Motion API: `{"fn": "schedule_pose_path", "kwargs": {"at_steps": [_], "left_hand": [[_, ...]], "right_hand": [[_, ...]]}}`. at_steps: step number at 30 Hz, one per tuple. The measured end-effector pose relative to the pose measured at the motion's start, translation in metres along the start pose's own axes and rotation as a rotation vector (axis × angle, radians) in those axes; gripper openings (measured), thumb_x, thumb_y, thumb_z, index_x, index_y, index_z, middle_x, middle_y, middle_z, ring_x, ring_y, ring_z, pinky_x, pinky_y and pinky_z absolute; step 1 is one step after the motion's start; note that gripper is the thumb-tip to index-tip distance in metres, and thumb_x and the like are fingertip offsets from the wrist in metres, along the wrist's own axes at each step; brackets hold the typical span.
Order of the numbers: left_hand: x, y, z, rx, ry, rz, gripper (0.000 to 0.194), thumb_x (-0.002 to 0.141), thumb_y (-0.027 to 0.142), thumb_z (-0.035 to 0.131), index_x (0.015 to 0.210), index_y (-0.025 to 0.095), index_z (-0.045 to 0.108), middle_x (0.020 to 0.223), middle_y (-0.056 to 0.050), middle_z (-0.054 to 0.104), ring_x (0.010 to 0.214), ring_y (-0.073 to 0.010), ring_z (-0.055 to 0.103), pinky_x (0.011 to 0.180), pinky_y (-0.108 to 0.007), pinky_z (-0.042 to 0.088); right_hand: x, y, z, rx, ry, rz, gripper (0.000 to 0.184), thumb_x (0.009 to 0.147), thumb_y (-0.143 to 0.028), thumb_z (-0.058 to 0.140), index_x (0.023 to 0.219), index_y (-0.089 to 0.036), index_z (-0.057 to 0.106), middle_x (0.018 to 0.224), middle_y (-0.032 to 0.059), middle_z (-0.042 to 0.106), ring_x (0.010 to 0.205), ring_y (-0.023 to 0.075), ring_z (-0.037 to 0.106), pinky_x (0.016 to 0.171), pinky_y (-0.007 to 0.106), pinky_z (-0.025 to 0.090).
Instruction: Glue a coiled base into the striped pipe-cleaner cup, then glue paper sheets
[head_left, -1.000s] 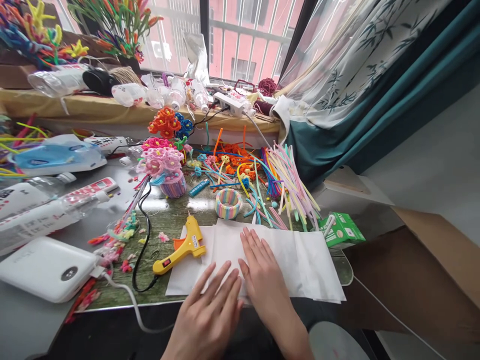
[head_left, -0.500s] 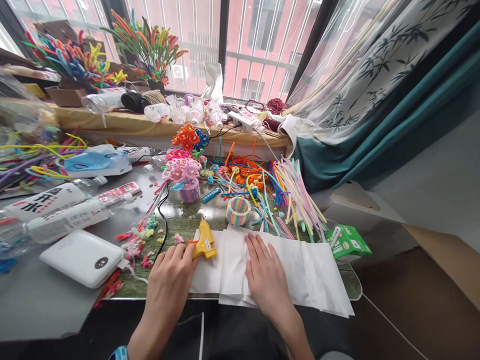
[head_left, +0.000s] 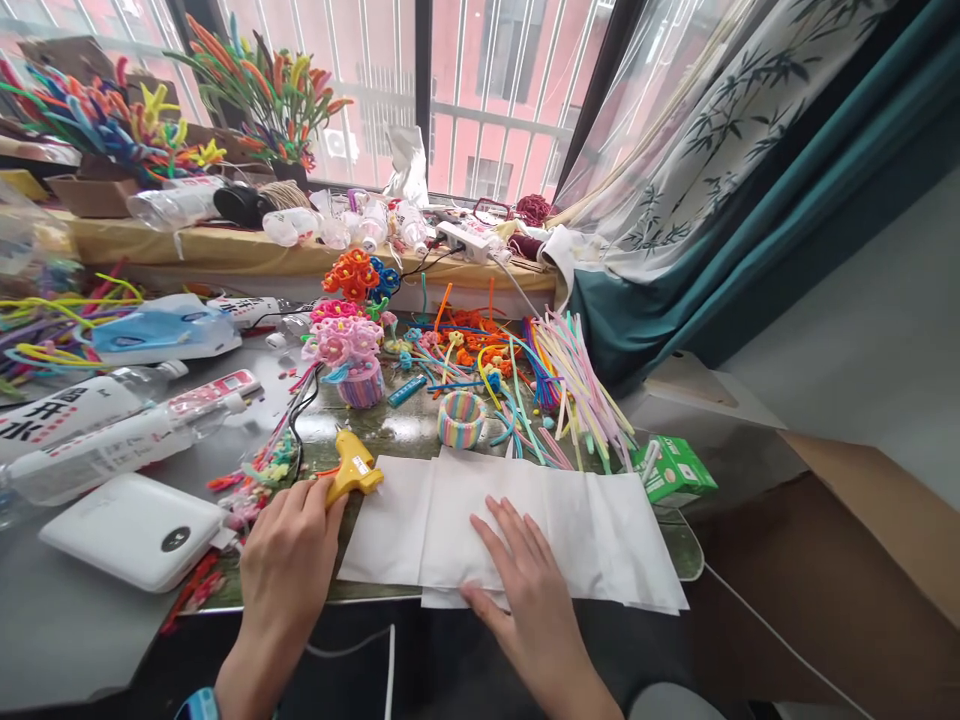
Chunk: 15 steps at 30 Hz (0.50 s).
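My left hand (head_left: 289, 545) grips the handle of a yellow glue gun (head_left: 351, 468), which sits just left of the white paper sheets (head_left: 600, 530). My right hand (head_left: 519, 580) lies flat with fingers spread on the near edge of those sheets, which overlap on the green mat. A pastel striped ring (head_left: 460, 418) stands just behind the paper.
Loose pipe cleaners (head_left: 577, 385) fan out behind the paper. A pink flower pot (head_left: 352, 360), a white power bank (head_left: 135, 528), plastic bottles (head_left: 112, 440) and a green box (head_left: 671, 470) crowd the table. The sill holds more bottles and a power strip (head_left: 469, 238).
My left hand left the paper, took hold of the glue gun and carried it leftward off the sheets. My right hand slid nearer to me along the paper.
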<state>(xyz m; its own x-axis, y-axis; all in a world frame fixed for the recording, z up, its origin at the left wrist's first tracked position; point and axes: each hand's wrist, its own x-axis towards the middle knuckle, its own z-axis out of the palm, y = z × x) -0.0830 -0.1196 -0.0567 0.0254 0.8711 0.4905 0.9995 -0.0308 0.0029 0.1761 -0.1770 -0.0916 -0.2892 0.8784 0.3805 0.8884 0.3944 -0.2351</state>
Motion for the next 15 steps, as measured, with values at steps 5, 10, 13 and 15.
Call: {"fn": "schedule_pose_path", "kwargs": {"at_steps": [5, 10, 13, 15], "left_hand": [[0.0, 0.001, 0.002, 0.035, -0.048, -0.037, 0.037, 0.099, 0.032, 0.035, 0.106, 0.012, 0.066, 0.096, -0.015, 0.07, 0.088, -0.0297, 0.064, 0.077, -0.037, 0.045], [0.001, 0.004, 0.003, 0.082, -0.074, -0.074, 0.041, 0.098, 0.035, 0.036, 0.106, 0.011, 0.067, 0.09, -0.015, 0.069, 0.088, -0.0309, 0.063, 0.076, -0.037, 0.043], [0.002, 0.004, 0.002, 0.102, -0.089, -0.073, 0.043, 0.099, 0.036, 0.034, 0.11, 0.011, 0.067, 0.093, -0.015, 0.07, 0.089, -0.0314, 0.064, 0.08, -0.039, 0.044], [0.002, 0.003, 0.002, 0.101, -0.095, -0.069, 0.043, 0.099, 0.036, 0.034, 0.112, 0.012, 0.067, 0.097, -0.015, 0.072, 0.091, -0.0314, 0.064, 0.082, -0.04, 0.044]], "right_hand": [[-0.001, 0.0, 0.002, 0.027, 0.054, -0.006, 0.048, 0.092, -0.029, 0.062, 0.138, -0.024, 0.053, 0.146, 0.0068, 0.055, 0.137, 0.028, 0.05, 0.109, 0.049, 0.047], [-0.001, -0.002, -0.004, 0.081, 0.171, 0.043, 0.033, 0.094, -0.011, 0.05, 0.119, -0.026, 0.065, 0.131, 0.0032, 0.067, 0.13, 0.0232, 0.057, 0.108, 0.044, 0.047], [-0.007, 0.004, -0.011, 0.076, 0.192, 0.044, 0.032, 0.097, -0.026, 0.055, 0.128, -0.028, 0.061, 0.134, 0.0042, 0.065, 0.13, 0.0262, 0.056, 0.11, 0.048, 0.044], [-0.017, 0.015, -0.017, 0.047, 0.27, 0.133, 0.037, 0.097, -0.039, 0.056, 0.132, -0.026, 0.058, 0.137, 0.0083, 0.061, 0.129, 0.0296, 0.055, 0.109, 0.051, 0.042]]}}
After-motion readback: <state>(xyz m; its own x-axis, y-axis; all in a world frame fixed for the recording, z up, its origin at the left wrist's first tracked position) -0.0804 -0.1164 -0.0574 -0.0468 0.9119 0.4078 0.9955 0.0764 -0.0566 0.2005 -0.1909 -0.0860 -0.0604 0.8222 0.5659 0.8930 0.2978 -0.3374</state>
